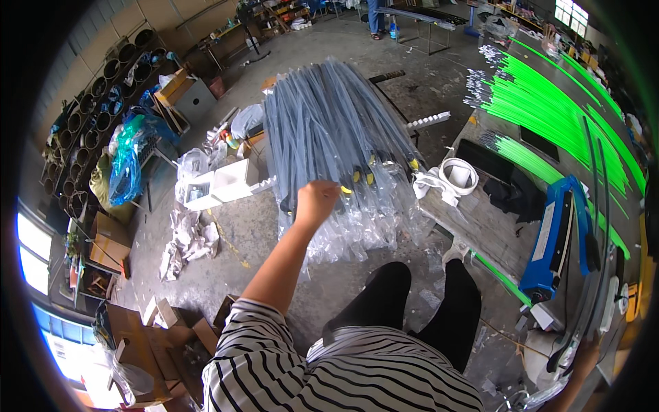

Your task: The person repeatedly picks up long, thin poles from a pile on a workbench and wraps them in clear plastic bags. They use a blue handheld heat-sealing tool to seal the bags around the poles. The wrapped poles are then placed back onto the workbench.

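My left hand (317, 203) is closed in a fist over the near end of a large pile of long, dark grey rods in clear plastic sleeves (322, 117). Whatever it grips, if anything, is hidden. Small yellow pieces (369, 178) show among the sleeve ends beside it. Far to the lower right, my right hand (587, 353) is partly in view beside long, thin black strips (604, 199) that rise past the table. Its fingers are too hidden to read. A blue bar-shaped device (549, 237), resembling a bag sealer, lies near those strips.
Bright green rods (549, 103) cover the table at right. A white tape roll (458, 176) sits on a bench (473, 230) in front of me. White boxes (233, 180) and crumpled paper (189, 244) are left of the pile; cardboard boxes (137, 350) stand lower left. A person (375, 17) is far off.
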`<action>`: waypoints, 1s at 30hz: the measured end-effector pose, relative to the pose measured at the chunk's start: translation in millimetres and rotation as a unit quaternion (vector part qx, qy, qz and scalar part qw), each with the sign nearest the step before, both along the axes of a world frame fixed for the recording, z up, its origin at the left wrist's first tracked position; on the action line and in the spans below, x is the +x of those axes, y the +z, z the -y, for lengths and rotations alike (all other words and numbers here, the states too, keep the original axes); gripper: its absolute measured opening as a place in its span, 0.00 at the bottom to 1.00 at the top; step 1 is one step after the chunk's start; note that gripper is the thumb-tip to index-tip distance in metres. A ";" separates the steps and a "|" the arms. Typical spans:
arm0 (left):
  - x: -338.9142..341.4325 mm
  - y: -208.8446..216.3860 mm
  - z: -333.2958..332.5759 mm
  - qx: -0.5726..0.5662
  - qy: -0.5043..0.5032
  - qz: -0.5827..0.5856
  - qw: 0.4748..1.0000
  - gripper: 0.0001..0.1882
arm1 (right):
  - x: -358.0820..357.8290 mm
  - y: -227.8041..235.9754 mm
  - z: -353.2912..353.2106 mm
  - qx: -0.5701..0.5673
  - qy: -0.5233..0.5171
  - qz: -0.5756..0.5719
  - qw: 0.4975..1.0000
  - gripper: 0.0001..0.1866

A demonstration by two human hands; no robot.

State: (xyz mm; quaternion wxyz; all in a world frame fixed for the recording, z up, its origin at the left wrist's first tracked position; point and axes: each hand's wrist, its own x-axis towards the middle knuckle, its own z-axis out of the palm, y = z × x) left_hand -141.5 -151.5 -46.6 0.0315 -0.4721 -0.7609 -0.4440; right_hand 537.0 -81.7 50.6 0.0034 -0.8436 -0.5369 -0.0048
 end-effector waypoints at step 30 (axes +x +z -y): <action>110.5 -10.4 -30.8 -0.015 -0.213 0.546 0.810 0.15 | -345.9 0.8 16.5 0.166 0.567 -0.293 0.752 0.20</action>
